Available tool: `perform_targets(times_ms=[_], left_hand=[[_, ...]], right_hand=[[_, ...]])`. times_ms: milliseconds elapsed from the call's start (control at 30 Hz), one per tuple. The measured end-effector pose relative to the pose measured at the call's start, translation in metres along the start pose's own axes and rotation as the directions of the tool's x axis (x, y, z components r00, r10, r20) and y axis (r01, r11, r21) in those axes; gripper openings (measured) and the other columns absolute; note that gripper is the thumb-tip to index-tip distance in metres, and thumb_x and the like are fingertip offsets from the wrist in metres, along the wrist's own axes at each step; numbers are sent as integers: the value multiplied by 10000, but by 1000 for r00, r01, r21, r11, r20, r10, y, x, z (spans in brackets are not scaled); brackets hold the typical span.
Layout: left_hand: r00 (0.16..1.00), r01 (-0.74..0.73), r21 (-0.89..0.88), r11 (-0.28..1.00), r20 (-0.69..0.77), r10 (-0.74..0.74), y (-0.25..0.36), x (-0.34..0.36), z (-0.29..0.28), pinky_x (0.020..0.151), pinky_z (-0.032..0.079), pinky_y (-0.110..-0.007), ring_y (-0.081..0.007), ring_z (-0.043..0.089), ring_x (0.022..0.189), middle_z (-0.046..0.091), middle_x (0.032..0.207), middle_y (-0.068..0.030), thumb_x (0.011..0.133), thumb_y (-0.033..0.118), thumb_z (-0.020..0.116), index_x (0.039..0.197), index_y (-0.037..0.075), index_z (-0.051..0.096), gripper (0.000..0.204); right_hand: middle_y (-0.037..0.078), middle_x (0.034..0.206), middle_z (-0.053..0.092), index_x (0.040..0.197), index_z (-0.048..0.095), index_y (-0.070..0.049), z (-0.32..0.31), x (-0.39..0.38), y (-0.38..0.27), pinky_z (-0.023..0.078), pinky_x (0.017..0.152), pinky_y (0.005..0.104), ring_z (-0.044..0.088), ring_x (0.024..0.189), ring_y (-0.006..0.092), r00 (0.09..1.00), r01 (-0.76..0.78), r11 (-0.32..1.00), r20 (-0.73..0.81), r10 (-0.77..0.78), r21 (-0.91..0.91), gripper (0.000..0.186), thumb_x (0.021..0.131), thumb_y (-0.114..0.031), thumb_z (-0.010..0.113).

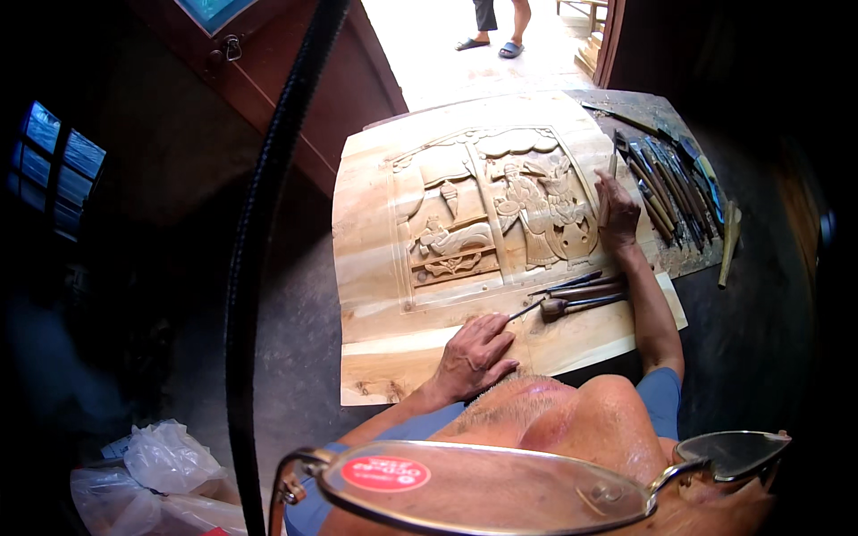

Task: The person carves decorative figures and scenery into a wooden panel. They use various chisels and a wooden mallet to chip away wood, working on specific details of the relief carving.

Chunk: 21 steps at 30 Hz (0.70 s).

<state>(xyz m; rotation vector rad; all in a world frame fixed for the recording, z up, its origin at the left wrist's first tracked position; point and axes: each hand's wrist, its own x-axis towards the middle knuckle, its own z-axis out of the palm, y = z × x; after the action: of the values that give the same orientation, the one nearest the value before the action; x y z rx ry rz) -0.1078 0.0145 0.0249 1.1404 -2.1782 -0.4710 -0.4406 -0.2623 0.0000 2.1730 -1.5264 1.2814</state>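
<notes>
A pale wooden board (pixel 371 268) with a carved relief (pixel 536 214) of robed figures, drapery and a railing lies in front of me. At its right edge my right hand (pixel 618 214) is closed round a slim carving chisel (pixel 612 164), held roughly upright beside the carving. My left hand (pixel 475 357) lies on the uncarved near part of the board, fingers stretched to the right. Close to its fingertips is the thin dark shaft of a tool, part of a small group of carving tools (pixel 581 290) resting on the board below the relief.
Many chisels and gouges (pixel 675 192) lie side by side on the worn tabletop (pixel 693 263) at the right. A dark red door (pixel 304 112) stands at the far left of the table. Beyond the doorway are a person's feet in sandals (pixel 510 50). Plastic bags (pixel 170 464) sit at lower left.
</notes>
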Motion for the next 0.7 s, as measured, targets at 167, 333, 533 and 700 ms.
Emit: perform_targets(times_ms=[167,333,533,700], left_hand=[[1000,1,4,1000,6,-1,-6,-5,8,1166,494,-520,-425,620,1356,653,1446,-234,901,331,844,1246,29,727,474],[1000,3,13,1000,12,-3,-3,-2,5,1167,495,-519,-424,625,1351,654,1445,-232,895,340,848,1248,29,729,486],[1000,-9,9,1000,0,9,-1,-2,2,1151,499,-520,-425,629,1340,661,1420,-231,896,329,845,1234,28,724,469],[1000,-15,4,1000,1,15,-1,0,0,1148,499,-517,-426,630,1334,664,1412,-231,901,326,840,1229,25,722,460]], right_hand=[[218,1121,791,1319,725,-113,1,-4,3,612,844,470,777,1018,415,1000,22,1000,-8,-22,-18,306,1024,-47,681],[217,1098,785,1306,727,-98,3,-4,5,606,853,480,770,1000,420,999,51,998,14,-51,-21,320,996,-36,683],[224,1083,781,1289,720,-72,3,-2,3,602,849,479,768,996,425,999,44,999,19,-44,5,292,1002,-45,680],[225,1104,784,1289,720,-72,1,0,0,605,856,473,773,1025,422,998,69,997,-10,-69,32,285,1007,-51,681]])
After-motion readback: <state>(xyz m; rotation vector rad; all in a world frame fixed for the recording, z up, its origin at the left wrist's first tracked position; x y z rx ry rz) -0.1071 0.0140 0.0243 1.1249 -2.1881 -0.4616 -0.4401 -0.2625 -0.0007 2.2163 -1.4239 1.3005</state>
